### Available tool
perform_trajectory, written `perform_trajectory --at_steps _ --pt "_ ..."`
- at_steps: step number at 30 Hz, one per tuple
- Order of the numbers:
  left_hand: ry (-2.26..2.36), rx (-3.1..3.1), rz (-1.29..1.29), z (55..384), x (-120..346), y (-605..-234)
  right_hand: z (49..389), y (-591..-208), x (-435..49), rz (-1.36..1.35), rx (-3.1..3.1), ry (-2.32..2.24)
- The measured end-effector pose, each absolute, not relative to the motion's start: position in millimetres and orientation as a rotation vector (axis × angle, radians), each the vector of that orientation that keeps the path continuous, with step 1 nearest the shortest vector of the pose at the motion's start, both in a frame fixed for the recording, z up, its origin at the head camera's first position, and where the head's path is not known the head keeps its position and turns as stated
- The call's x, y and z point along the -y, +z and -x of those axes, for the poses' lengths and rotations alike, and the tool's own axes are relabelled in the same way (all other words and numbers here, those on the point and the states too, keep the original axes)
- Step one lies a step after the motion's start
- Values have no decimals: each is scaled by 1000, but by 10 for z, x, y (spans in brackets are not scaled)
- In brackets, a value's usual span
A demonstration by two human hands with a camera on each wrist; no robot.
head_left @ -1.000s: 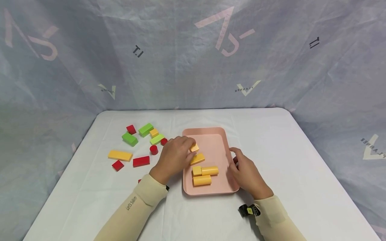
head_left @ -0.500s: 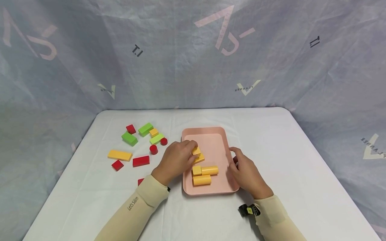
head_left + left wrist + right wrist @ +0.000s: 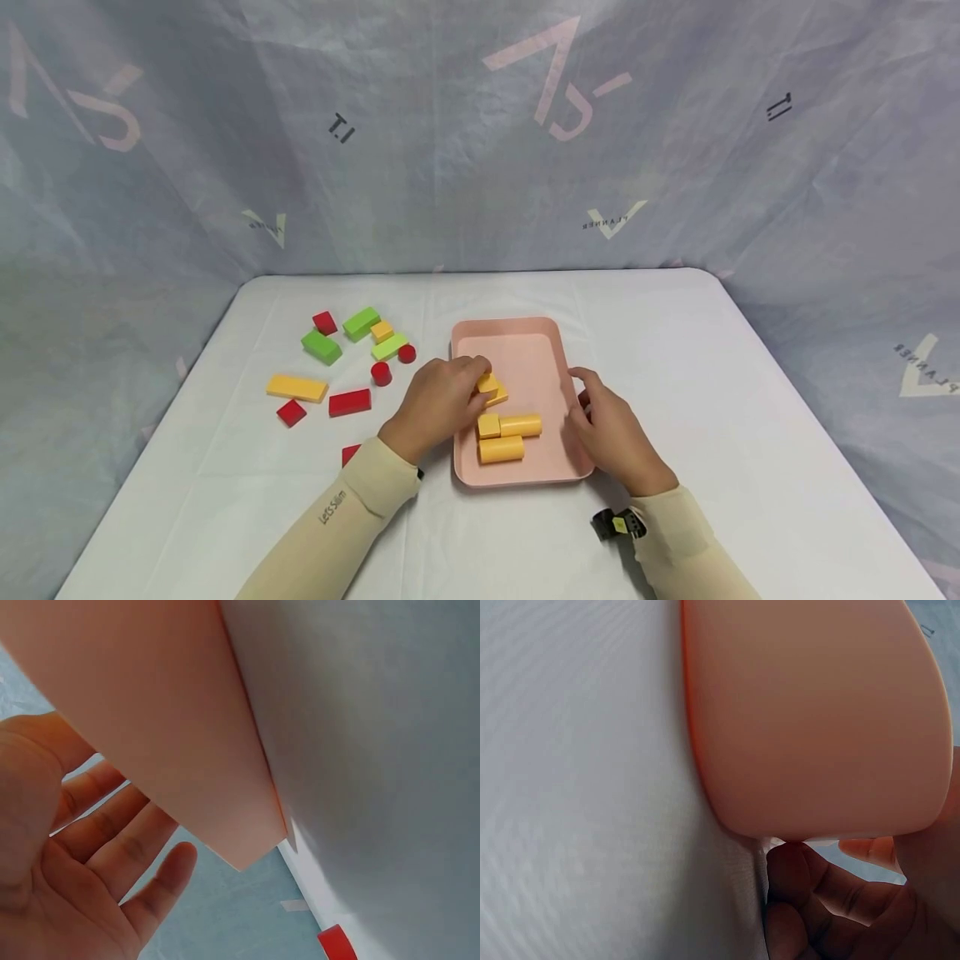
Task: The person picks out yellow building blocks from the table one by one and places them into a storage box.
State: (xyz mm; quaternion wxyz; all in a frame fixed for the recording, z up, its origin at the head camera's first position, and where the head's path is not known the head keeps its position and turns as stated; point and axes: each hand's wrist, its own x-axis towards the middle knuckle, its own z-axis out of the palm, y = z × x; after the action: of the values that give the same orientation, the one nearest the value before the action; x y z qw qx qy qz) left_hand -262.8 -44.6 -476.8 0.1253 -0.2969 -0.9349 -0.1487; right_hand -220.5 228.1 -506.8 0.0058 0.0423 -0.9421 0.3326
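In the head view my left hand (image 3: 442, 396) reaches over the left rim of the pink tray (image 3: 528, 350) and pinches a small yellow block (image 3: 487, 382) between thumb and fingertips. Just under that block lies a flat yellow block (image 3: 498, 394), partly hidden. Nearer the front of the tray are a yellow cube (image 3: 488, 426) and two yellow cylinders, one (image 3: 521, 425) against the cube and another (image 3: 501, 450) in front. My right hand (image 3: 611, 429) holds the tray's right side, thumb and forefinger at the rim. Its other fingers (image 3: 847, 892) are curled against the outer wall.
Left of the tray lie several loose blocks: green blocks (image 3: 322, 347), a long yellow block (image 3: 297, 387), a red block (image 3: 349, 402), a red cylinder (image 3: 381, 372) and others. My left sleeve partly covers another red block (image 3: 349, 453). A white cloth covers the table (image 3: 712, 375).
My left hand has moved slightly toward the front with the yellow block, bringing it over the flat yellow block. The right hand and the tray have stayed put.
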Motion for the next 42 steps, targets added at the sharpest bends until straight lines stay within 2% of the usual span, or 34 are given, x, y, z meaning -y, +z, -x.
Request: perform_trajectory --at_steps 34,42 --pt "-362 2746 893 2676 562 -4699 2208 -5061 -2266 -135 2958 1027" --pt "-372 2806 818 2704 664 -4628 2208 -5066 -2269 -148 2948 1024"
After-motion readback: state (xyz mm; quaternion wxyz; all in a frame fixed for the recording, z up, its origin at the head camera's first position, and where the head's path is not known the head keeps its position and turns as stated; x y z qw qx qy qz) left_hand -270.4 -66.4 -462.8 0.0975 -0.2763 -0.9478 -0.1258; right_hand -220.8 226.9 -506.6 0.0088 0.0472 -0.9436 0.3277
